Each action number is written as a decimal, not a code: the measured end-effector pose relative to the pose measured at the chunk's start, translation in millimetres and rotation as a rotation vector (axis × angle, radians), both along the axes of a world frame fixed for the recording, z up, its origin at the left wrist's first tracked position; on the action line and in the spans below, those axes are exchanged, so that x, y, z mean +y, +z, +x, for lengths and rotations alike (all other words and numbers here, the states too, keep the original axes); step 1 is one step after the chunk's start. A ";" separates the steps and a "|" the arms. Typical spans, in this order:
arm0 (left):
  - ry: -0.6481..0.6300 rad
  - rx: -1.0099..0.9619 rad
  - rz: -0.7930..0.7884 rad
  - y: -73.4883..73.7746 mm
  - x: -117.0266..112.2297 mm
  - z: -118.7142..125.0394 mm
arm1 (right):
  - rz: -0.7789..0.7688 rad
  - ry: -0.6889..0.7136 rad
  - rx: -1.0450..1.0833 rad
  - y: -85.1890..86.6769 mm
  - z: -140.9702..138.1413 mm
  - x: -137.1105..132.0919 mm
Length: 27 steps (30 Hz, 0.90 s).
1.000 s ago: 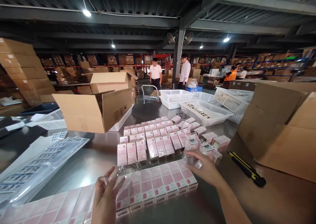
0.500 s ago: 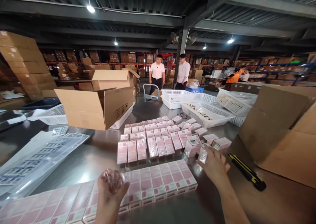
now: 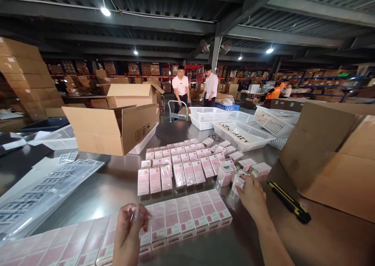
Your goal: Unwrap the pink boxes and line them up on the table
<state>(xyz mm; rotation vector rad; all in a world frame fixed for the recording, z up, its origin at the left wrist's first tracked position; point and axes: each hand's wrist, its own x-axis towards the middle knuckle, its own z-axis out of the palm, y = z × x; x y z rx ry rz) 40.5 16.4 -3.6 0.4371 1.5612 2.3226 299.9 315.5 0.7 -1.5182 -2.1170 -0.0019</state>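
Note:
My left hand (image 3: 128,230) is raised over the near row of pink boxes (image 3: 187,215), its fingers closed on a crumpled piece of clear plastic wrap (image 3: 134,213). My right hand (image 3: 252,197) rests on the steel table (image 3: 117,188) at the right end of the rows. Its fingers grip a small wrapped pink box (image 3: 238,182) among the loose boxes there. Further rows of pink boxes (image 3: 181,162) lie flat in the middle of the table.
An open cardboard box (image 3: 113,129) stands at the back left, and large cardboard flaps (image 3: 331,156) lie on the right. A yellow-black utility knife (image 3: 288,201) lies beside my right hand. White baskets (image 3: 243,135) sit behind. Label sheets in plastic (image 3: 43,193) lie left. Two people stand beyond.
My left hand, open a second ago, has closed round the clear wrap and crumpled it. My right hand moved from the near row to the loose boxes on the right.

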 end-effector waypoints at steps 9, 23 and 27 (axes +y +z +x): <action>0.006 -0.047 -0.007 -2.4 -6.3 -0.1 | -0.053 0.048 0.236 2.6 -2.1 2.5; -0.048 -0.060 -0.172 15.6 -8.7 21.7 | 0.000 -0.018 0.326 18.2 -9.2 -18.0; -0.092 0.130 -0.185 11.7 -7.4 28.5 | 0.200 0.096 0.702 28.8 -26.9 -47.4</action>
